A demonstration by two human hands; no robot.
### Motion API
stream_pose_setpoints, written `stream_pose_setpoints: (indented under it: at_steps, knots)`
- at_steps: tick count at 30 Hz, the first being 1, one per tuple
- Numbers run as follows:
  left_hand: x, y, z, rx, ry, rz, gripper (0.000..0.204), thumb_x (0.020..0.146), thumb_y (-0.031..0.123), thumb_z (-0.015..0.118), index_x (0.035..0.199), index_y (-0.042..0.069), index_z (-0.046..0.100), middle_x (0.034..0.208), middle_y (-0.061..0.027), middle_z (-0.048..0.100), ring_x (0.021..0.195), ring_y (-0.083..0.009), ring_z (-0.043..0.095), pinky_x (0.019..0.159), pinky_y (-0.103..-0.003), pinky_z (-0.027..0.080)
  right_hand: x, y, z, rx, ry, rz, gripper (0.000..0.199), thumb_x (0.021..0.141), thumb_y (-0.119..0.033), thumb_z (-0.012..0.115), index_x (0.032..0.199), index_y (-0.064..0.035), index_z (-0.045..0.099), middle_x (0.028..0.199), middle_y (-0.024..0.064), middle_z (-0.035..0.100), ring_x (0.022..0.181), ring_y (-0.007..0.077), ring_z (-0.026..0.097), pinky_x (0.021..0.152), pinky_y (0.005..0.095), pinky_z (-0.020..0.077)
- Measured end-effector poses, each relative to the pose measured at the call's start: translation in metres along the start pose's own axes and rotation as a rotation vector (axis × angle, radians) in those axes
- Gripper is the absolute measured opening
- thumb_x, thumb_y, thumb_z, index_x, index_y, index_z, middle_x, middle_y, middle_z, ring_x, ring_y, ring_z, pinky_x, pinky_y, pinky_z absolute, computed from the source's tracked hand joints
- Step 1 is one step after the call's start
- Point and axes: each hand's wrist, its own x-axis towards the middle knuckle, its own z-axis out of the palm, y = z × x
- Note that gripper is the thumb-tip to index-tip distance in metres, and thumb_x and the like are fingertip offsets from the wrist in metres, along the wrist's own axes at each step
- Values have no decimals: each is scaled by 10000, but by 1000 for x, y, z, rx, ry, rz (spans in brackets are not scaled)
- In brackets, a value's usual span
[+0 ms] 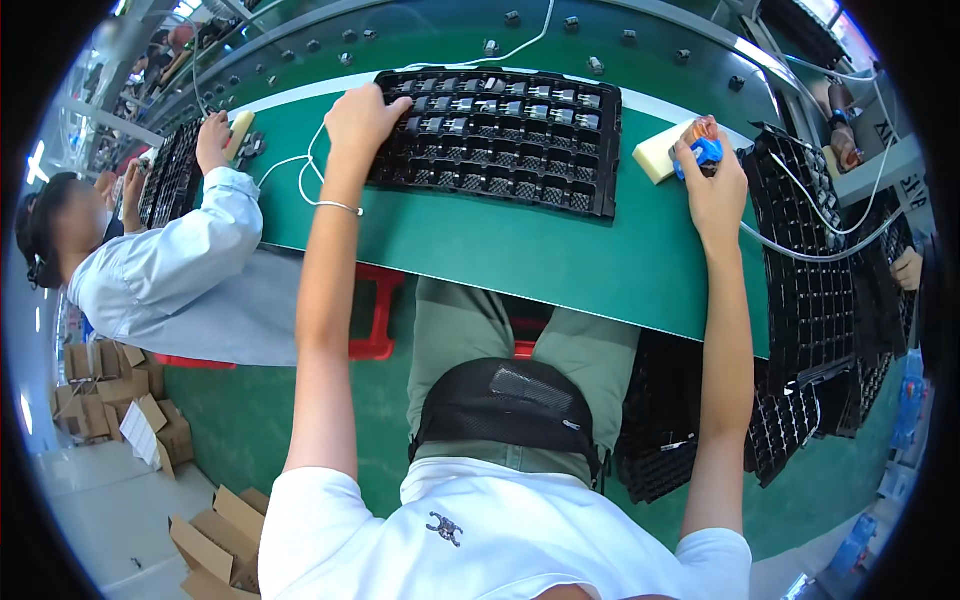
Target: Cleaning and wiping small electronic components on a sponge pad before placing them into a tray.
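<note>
My left hand (358,125) is at the upper left corner of a black plastic tray (490,185), its thumb over the rim and the other fingers partly hidden. The tray lies tilted on the green tabletop. Small metallic parts (490,105) fill its upper rows of pockets; the lower rows show bare textured pockets. At the right, my right hand (718,195) has its fingers closed round a small blue object (705,152) with a reddish-brown part, its kind unclear. That object is against a pale yellow foam block (660,155).
A white cord (310,165) runs to a band on my left wrist. Stacked black trays (805,260) stand at the right edge, with a cable across them. At the left sits a co-worker in a light blue sleeve (190,225). Beyond the table, small parts (490,47) lie on a green belt.
</note>
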Motion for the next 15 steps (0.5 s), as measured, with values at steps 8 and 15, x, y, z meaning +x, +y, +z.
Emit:
stream_pose_setpoints:
  at_steps: [8,15]
  knots:
    - [15,6,12,50,38,66,424,770,438,694,818,16,704,852,-211,690,823,-386,672,708,-466,539,0,12,4,-90,94,-79,417,825,-350,704,1082,-26,647,806,125,668,683,202,643,646,332,488]
    - [1,82,-18,-913,21,211,262,776,195,747,858,-2,597,776,-98,681,613,-128,633,516,-263,477,1,13,5,-65,167,-148,440,796,-382,729,989,3,641,760,118,631,618,224,602,598,343,472]
